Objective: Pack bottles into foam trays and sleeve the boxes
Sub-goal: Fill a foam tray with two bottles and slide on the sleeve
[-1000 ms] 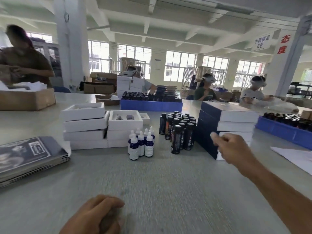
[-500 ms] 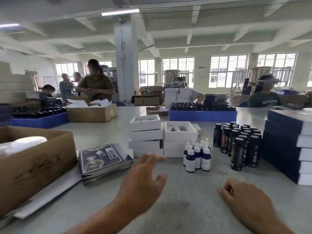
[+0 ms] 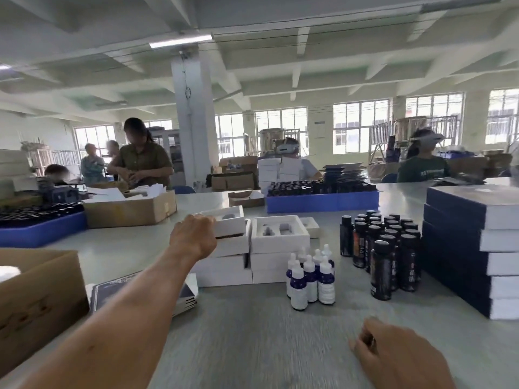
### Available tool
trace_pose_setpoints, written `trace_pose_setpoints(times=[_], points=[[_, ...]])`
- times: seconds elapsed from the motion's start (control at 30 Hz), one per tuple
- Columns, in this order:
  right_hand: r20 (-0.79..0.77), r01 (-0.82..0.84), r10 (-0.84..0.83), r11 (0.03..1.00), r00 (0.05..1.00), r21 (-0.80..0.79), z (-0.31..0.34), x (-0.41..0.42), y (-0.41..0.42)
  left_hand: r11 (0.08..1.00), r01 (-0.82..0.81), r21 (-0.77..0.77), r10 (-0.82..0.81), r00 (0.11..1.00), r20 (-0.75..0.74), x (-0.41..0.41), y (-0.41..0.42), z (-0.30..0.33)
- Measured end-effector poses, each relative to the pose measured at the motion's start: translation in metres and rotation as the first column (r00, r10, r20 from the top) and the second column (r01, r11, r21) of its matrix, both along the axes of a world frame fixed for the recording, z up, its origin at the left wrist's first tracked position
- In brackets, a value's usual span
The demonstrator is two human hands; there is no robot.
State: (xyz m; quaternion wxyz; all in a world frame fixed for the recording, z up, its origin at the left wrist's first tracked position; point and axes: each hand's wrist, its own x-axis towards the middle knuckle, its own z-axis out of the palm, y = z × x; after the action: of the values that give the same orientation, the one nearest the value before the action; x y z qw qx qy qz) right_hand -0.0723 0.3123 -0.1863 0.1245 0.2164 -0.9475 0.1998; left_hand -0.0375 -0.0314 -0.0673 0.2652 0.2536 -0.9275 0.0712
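My left hand [image 3: 193, 235] reaches out over the table and grips the near left edge of the top white foam tray [image 3: 229, 220] on the left stack; that tray sits tilted, lifted off the one below. A second stack of white trays [image 3: 279, 235] stands beside it. Several small dropper bottles [image 3: 310, 276] with white caps stand in front of the stacks. Several tall dark bottles [image 3: 380, 248] stand to their right. My right hand [image 3: 398, 357] rests on the table at the near right with fingers loosely curled, holding nothing.
A stack of navy-and-white sleeved boxes [image 3: 471, 248] fills the right side. Flat printed sleeves [image 3: 112, 287] lie under my left forearm. A cardboard box [image 3: 39, 296] stands at the near left, another [image 3: 129, 210] further back. Blue trays of bottles [image 3: 323, 200] and several workers lie beyond.
My left hand has reached forward from near the table's front to the top tray of the left stack and taken hold of it. The right hand has stayed low on the table.
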Motion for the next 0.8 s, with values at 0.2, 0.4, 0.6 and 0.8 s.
trace_pose_setpoints(times=[0.2,0.4,0.6,0.8], points=[[-0.019,-0.026,0.026,1.000,0.999,-0.013,-0.002,0.005,0.004,0.979,0.202,-0.013,-0.201,0.964,-0.174,0.020,0.017,0.010],[-0.060,-0.036,0.036,0.999,0.998,0.008,-0.008,0.001,0.005,0.915,0.353,-0.194,-0.393,0.886,-0.244,0.124,0.093,-0.031],[-0.060,-0.031,0.031,0.999,0.998,0.009,-0.008,0.001,0.006,0.693,0.713,-0.112,-0.716,0.698,0.016,0.193,0.168,-0.095],[0.004,-0.033,0.033,0.998,0.999,-0.051,-0.003,0.001,0.008,0.677,0.733,-0.065,-0.724,0.649,-0.234,0.191,0.175,-0.103]])
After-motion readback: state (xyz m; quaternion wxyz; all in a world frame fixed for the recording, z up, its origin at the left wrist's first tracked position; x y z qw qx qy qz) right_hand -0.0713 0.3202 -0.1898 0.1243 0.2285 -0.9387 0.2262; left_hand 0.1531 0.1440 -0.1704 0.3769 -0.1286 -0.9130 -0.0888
